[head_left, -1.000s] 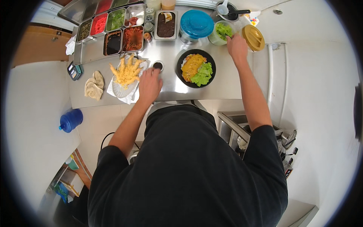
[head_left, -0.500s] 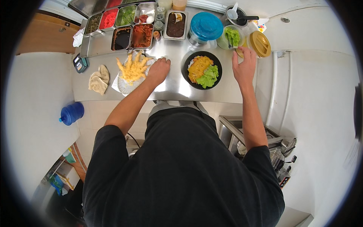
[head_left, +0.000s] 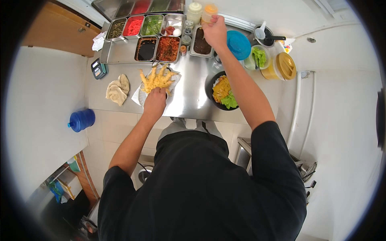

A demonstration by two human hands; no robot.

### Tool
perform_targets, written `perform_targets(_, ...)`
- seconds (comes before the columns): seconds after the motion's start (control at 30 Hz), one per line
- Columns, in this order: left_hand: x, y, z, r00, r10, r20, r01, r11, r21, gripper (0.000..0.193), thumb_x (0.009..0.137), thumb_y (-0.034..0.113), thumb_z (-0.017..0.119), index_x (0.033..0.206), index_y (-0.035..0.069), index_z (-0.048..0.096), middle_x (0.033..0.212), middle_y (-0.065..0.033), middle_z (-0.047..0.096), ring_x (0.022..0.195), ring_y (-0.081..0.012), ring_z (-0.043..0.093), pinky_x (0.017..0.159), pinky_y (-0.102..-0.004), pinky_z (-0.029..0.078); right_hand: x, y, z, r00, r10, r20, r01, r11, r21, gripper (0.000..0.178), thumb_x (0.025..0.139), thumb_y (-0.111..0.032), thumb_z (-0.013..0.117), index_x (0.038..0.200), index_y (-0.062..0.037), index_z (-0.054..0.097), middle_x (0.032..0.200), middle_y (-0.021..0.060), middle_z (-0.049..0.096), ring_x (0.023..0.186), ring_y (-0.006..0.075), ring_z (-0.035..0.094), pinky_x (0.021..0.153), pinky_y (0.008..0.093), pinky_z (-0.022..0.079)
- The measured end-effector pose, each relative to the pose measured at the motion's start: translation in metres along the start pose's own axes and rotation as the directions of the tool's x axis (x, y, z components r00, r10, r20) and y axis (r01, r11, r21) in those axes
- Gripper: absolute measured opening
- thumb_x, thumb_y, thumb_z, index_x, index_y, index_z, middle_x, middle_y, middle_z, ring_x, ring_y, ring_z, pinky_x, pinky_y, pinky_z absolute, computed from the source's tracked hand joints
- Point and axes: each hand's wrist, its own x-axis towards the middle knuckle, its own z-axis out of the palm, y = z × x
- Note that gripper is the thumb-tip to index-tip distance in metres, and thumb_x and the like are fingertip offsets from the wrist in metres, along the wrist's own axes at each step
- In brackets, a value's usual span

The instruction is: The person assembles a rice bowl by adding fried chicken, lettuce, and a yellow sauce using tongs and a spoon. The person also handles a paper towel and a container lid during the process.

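Note:
My left hand [head_left: 155, 102] is closed, fingertips down, at the near edge of a paper-lined plate [head_left: 141, 96]. A small dark-edged thing shows beside those fingers, too hidden to name. Battered, fried shrimp [head_left: 156, 80] are heaped on the plate. Stretched to the back of the counter, my right hand [head_left: 215, 32] has its fingers closed around an orange-topped squeeze bottle [head_left: 209, 13], which looks blurred. Under my right forearm sits a black bowl [head_left: 212, 102], partly hidden, with orange-yellow topped food [head_left: 222, 89] and green lettuce [head_left: 229, 101].
Steel pans of toppings [head_left: 134, 26] stand at the back left, a pan of brown sauce [head_left: 201, 42] beside them. A white squeeze bottle [head_left: 194, 13], blue-lidded container [head_left: 239, 45], lettuce tub [head_left: 259, 58] and yellow-lidded jar [head_left: 286, 66] line the back. A cloth [head_left: 118, 90] lies left.
My right hand has gone from beside the lettuce tub to the orange-topped bottle. My left hand has moved from the bare counter to the shrimp plate's near edge. The view has shifted.

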Motion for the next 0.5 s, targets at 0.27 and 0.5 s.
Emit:
perform_targets(0.27, -0.026, -0.052, 0.029, 0.982, -0.175, -0.073, 0.178, 0.983, 0.038, 0.013, 0.087, 0.003, 0.057, 0.098, -0.001, 0.060, 0.097, -0.0189, 0.063, 0.094, -0.0321, 0.065, 0.081, -0.0396, 0.055, 0.037, -0.004, 0.038, 0.976, 0.033, -0.216, -0.036, 0.999, -0.011, 0.049, 0.079, -0.012, 0.069, 0.119, 0.0062, 0.048, 0.116, 0.0239, 0.053, 0.108, 0.0358, 0.054, 0.097, 0.0429, 0.044)
perform_targets(0.5, -0.026, -0.070, 0.044, 0.981, -0.169, -0.092, 0.171, 0.985, 0.006, 0.014, 0.086, 0.004, 0.056, 0.099, -0.001, 0.059, 0.098, -0.0192, 0.064, 0.094, -0.0323, 0.065, 0.081, -0.0398, 0.055, 0.068, 0.013, 0.004, 0.990, 0.004, -0.142, -0.050, 0.943, -0.328, 0.056, 0.079, -0.010, 0.065, 0.128, 0.0081, 0.043, 0.123, 0.0305, 0.053, 0.114, 0.0413, 0.055, 0.099, 0.0437, 0.046)
